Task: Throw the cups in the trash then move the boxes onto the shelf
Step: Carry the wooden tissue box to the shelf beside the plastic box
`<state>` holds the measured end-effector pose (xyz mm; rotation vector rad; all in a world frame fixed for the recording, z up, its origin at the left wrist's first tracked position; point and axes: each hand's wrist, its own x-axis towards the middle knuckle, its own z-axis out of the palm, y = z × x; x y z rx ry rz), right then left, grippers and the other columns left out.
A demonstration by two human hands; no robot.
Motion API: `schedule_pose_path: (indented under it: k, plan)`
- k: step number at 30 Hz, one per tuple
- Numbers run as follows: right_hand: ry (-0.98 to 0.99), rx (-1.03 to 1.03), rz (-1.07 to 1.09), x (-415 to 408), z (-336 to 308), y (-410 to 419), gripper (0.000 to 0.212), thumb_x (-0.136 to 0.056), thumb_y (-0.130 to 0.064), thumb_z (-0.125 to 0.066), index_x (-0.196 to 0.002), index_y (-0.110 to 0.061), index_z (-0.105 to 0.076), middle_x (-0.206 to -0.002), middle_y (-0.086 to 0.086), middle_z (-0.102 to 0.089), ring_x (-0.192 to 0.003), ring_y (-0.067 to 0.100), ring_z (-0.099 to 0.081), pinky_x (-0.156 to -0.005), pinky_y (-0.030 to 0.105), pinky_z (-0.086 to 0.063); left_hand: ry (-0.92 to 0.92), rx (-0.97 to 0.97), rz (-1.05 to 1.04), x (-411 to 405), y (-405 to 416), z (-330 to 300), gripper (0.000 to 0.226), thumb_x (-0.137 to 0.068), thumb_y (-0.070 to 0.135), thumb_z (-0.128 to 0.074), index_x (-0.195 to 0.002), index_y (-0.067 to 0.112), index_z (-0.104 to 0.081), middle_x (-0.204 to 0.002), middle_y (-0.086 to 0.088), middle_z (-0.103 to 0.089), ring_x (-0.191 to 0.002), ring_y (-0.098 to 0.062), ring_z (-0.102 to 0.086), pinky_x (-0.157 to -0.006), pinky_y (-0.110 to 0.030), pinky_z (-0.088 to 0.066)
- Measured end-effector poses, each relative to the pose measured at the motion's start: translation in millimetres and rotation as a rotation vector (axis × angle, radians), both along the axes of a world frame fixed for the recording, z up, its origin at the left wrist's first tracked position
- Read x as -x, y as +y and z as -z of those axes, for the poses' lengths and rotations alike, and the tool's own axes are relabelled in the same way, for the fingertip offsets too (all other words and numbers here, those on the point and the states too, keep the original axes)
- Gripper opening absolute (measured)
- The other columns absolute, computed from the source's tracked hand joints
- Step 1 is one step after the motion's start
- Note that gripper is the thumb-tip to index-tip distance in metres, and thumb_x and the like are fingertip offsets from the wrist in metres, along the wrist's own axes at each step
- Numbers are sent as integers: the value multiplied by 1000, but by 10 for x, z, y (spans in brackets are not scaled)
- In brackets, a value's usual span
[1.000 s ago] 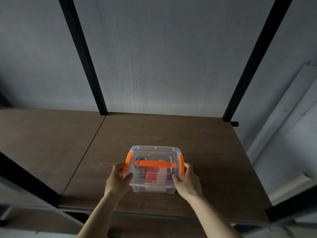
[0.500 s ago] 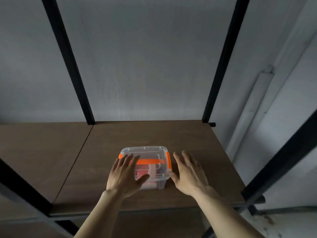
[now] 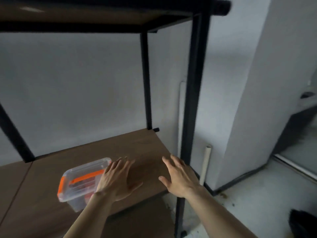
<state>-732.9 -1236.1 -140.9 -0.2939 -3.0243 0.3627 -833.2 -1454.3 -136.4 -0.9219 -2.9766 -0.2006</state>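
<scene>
Box point(image 3: 82, 182) sits on shelf point(image 3: 145, 152), near its front edge. Left hand point(image 3: 116, 182) and right hand point(image 3: 180, 179) hover with fingers spread, holding nothing; left partly hides the box, contact unclear through blur. Pull hands straight clear without nudging it, then fetch next box.

Open board lying to the right of the box

The clear box point(image 3: 82, 182) is sitting on the brown shelf point(image 3: 142, 148); right of the box bare board is running to the edge, where a black post point(image 3: 192, 103) is standing, and above the box the upper shelf point(image 3: 85, 16) is closing off the top.
</scene>
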Motion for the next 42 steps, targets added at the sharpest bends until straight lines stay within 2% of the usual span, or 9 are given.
schedule_pose_path:
  k: [5, 12, 17, 21, 25, 28, 33, 38, 42]
  plan:
    - [3, 16, 190, -1252, -101, 842, 74, -95, -53, -48, -157, -27, -16, -164, 8, -20, -148, 29, -27, -114, 46, -34, -52, 1, 187, -843, 1005, -103, 98, -83, 83, -40, -163, 32, -17, -174, 1, -17, -160, -22, -13, -128, -38, -3]
    - [-36, 8, 556, -3344, -248, 1988, 72, -97, -52, -44, -157, -24, -16, -164, 10, -18, -146, 32, -26, -112, 46, -34, -79, -16, 551, -2235, 2709, -223, 93, -86, 77, -48, -163, 34, -17, -172, 6, -20, -159, -18, -18, -128, -37, -13]
    - [-29, -35, 846, -4704, -442, 2514, 71, -96, -52, -45, -155, -23, -18, -160, 9, -25, -140, 33, -36, -108, 46, -39, -86, 2, 809, -3253, 3867, -376, 93, -87, 77, -45, -163, 35, -12, -174, 7, -13, -160, -19, -12, -128, -38, -7]
    - [-45, -55, 1060, -5578, -552, 2800, 72, -97, -54, -45, -156, -25, -17, -164, 9, -21, -145, 33, -30, -112, 47, -36, -51, -13, 1019, -4017, 4591, -527, 91, -90, 75, -44, -164, 32, -14, -174, 5, -16, -160, -19, -14, -127, -37, -9]
    - [-69, -75, 1222, -6169, -635, 3066, 73, -97, -55, -45, -157, -25, -16, -165, 9, -18, -148, 33, -27, -114, 47, -34, -44, -71, 1192, -4591, 5270, -555, 101, -78, 90, -33, -162, 36, -18, -171, 8, -23, -157, -18, -22, -127, -41, -19]
    - [-77, -97, 1320, -6463, -723, 3323, 73, -96, -56, -45, -157, -25, -16, -166, 9, -18, -148, 32, -26, -115, 47, -34, -41, -119, 1284, -4947, 5796, -640, 95, -82, 82, -43, -161, 37, -18, -172, 8, -22, -158, -18, -20, -128, -41, -18]
    - [-46, -121, 1459, -6781, -977, 3801, 69, -94, -57, -48, -153, -29, -24, -164, 5, -23, -146, 31, -31, -113, 47, -37, -46, -153, 1444, -5491, 6607, -915, 91, -86, 77, -47, -162, 35, -18, -173, 7, -19, -160, -18, -15, -128, -40, -11]
    - [1, -169, 1554, -7082, -1327, 4302, 68, -93, -54, -53, -151, -32, -26, -160, 1, -28, -143, 28, -35, -111, 46, -39, -32, -254, 1581, -5942, 7381, -1188, 90, -84, 78, -48, -160, 35, -24, -169, 8, -29, -155, -18, -27, -126, -40, -18]
    - [15, -183, 1606, -7372, -1539, 4645, 71, -94, -52, -52, -155, -31, -21, -164, 2, -21, -147, 29, -29, -113, 48, -37, -142, -291, 1643, -6324, 7838, -1300, 91, -83, 79, -49, -159, 35, -26, -168, 7, -32, -154, -19, -31, -125, -42, -25]
